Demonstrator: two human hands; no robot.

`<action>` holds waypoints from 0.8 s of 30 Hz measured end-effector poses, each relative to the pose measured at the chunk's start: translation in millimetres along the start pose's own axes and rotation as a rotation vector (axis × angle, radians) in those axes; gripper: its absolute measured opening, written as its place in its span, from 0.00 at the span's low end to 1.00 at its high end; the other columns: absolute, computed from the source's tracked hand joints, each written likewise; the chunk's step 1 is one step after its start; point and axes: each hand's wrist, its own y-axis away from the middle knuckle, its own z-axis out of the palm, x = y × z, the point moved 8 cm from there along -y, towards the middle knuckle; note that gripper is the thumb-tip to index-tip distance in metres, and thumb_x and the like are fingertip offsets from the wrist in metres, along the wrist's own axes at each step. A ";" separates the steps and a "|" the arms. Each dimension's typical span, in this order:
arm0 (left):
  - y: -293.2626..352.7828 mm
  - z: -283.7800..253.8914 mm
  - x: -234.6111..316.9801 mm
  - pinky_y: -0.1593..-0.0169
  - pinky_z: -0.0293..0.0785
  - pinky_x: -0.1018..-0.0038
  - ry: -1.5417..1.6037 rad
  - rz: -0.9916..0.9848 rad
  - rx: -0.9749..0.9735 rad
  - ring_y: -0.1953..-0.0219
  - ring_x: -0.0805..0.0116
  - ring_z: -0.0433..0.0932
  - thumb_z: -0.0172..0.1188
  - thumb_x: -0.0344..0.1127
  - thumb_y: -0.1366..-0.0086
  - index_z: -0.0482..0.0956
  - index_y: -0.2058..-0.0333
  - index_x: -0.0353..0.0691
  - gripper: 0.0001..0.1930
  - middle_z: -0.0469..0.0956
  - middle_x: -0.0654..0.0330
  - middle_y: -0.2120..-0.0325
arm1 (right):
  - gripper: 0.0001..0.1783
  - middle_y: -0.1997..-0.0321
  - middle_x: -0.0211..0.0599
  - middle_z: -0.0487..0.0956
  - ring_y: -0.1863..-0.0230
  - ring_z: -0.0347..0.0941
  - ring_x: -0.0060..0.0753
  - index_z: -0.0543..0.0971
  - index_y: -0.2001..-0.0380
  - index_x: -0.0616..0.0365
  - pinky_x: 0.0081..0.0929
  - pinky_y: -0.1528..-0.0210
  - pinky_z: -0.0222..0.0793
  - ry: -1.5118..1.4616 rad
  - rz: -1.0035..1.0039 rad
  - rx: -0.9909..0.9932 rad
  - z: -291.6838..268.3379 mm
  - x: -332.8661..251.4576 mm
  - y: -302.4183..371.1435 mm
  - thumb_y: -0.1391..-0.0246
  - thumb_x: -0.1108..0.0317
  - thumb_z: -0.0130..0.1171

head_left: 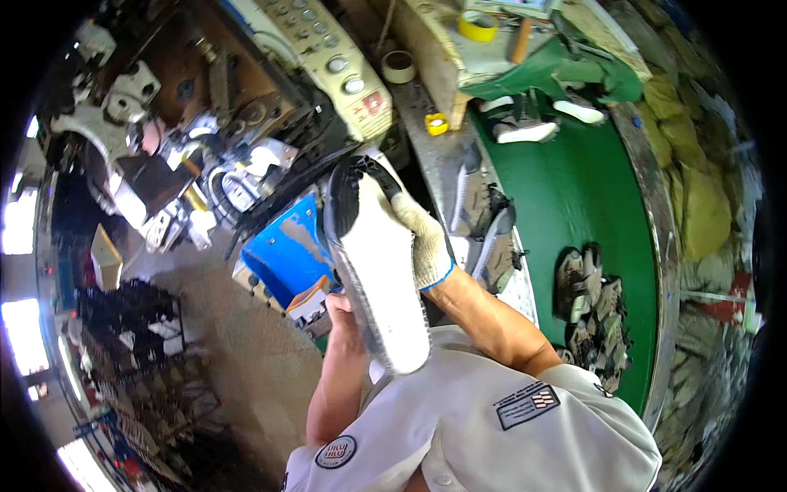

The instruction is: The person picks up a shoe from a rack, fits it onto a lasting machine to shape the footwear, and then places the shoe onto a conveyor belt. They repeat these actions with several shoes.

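In front of my chest a shoe (379, 271) is held at a slant, its long white underside facing up and its far end black. Grey-black material runs along its left edge. My right hand (424, 239), in an off-white knit glove with a blue cuff, is closed around the shoe's right side near the far end. Bare and closed, my left hand (343, 324) is beside the shoe's left edge. Its fingers are partly hidden behind the shoe, so what they grip does not show. A blue box-like machine part (287, 246) is just beyond it.
At the right a green-topped bench (574, 197) carries several shoes (592, 303). More shoes (492, 250) line a narrow ledge beside my right forearm. A gauge panel (348, 82) and metal machinery (221, 176) are ahead left. Yellow tape (478, 26) lies on a wooden stand (434, 53).
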 end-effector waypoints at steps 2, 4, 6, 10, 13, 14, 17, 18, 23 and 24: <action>-3.2 18.1 11.0 0.51 0.79 0.63 -0.537 -0.071 0.215 0.56 0.54 0.83 0.67 0.33 0.49 0.76 0.47 0.25 0.30 0.83 0.49 0.54 | 0.30 0.52 0.38 0.82 0.53 0.81 0.31 0.73 0.42 0.62 0.29 0.48 0.77 0.270 -0.096 -0.061 6.4 -37.0 10.6 0.43 0.57 0.64; -19.1 38.2 27.1 0.51 0.78 0.69 -0.892 -0.049 0.272 0.56 0.61 0.83 0.65 0.35 0.39 0.78 0.47 0.26 0.24 0.84 0.53 0.57 | 0.34 0.52 0.37 0.81 0.53 0.79 0.29 0.71 0.40 0.65 0.27 0.49 0.76 0.525 -0.146 -0.027 -3.1 -67.8 34.4 0.46 0.57 0.65; -36.3 71.5 40.2 0.49 0.76 0.70 -0.962 0.159 0.152 0.55 0.65 0.82 0.59 0.41 0.30 0.77 0.46 0.27 0.22 0.84 0.54 0.56 | 0.41 0.45 0.39 0.78 0.47 0.75 0.29 0.67 0.36 0.66 0.28 0.43 0.71 0.662 -0.252 0.008 -10.1 -84.8 50.7 0.49 0.56 0.67; -79.8 153.3 5.4 0.50 0.75 0.70 -0.387 -0.136 -0.096 0.56 0.65 0.81 0.60 0.46 0.30 0.79 0.51 0.31 0.22 0.83 0.55 0.56 | 0.51 0.40 0.38 0.74 0.40 0.68 0.28 0.62 0.31 0.66 0.27 0.35 0.61 0.872 -0.329 0.019 -12.6 -103.1 78.7 0.53 0.51 0.71; -100.7 188.6 -38.0 0.57 0.76 0.72 -0.523 -0.351 -0.151 0.64 0.66 0.82 0.65 0.43 0.34 0.82 0.59 0.32 0.17 0.83 0.58 0.63 | 0.55 0.38 0.38 0.72 0.38 0.66 0.28 0.58 0.29 0.66 0.26 0.33 0.58 0.984 -0.352 0.053 -25.4 -124.6 99.1 0.52 0.49 0.72; -105.5 191.6 -50.0 0.57 0.76 0.72 -0.617 -0.361 -0.173 0.64 0.68 0.81 0.65 0.42 0.35 0.82 0.58 0.32 0.17 0.83 0.59 0.63 | 0.55 0.36 0.38 0.70 0.37 0.64 0.27 0.57 0.28 0.65 0.26 0.32 0.57 0.891 -0.392 0.058 -31.8 -129.7 103.7 0.50 0.48 0.72; -110.4 185.5 -86.5 0.58 0.74 0.76 -0.891 -0.327 -0.200 0.65 0.75 0.77 0.68 0.38 0.37 0.82 0.57 0.32 0.16 0.81 0.63 0.66 | 0.52 0.31 0.39 0.66 0.33 0.61 0.29 0.56 0.27 0.61 0.27 0.30 0.54 0.850 -0.441 0.085 -64.3 -139.3 123.1 0.46 0.50 0.69; -113.7 191.5 -100.8 0.58 0.74 0.77 -0.906 -0.333 -0.254 0.65 0.76 0.77 0.68 0.37 0.37 0.82 0.58 0.32 0.15 0.80 0.64 0.67 | 0.51 0.32 0.38 0.66 0.33 0.61 0.29 0.56 0.27 0.61 0.27 0.30 0.55 0.783 -0.423 0.136 -76.8 -147.1 128.9 0.46 0.51 0.69; -135.8 205.4 -170.5 0.61 0.74 0.78 -0.982 -0.379 -0.388 0.67 0.78 0.77 0.66 0.35 0.36 0.82 0.59 0.31 0.13 0.81 0.63 0.68 | 0.48 0.37 0.41 0.71 0.37 0.66 0.28 0.60 0.30 0.66 0.26 0.34 0.61 0.715 -0.378 0.321 -114.1 -186.8 158.3 0.47 0.54 0.69; -141.6 210.7 -188.4 0.63 0.74 0.78 -0.982 -0.430 -0.447 0.68 0.78 0.77 0.65 0.35 0.36 0.81 0.59 0.29 0.13 0.81 0.63 0.69 | 0.47 0.39 0.41 0.73 0.40 0.69 0.29 0.61 0.31 0.67 0.25 0.36 0.64 0.760 -0.446 0.367 -126.2 -199.7 165.6 0.48 0.55 0.69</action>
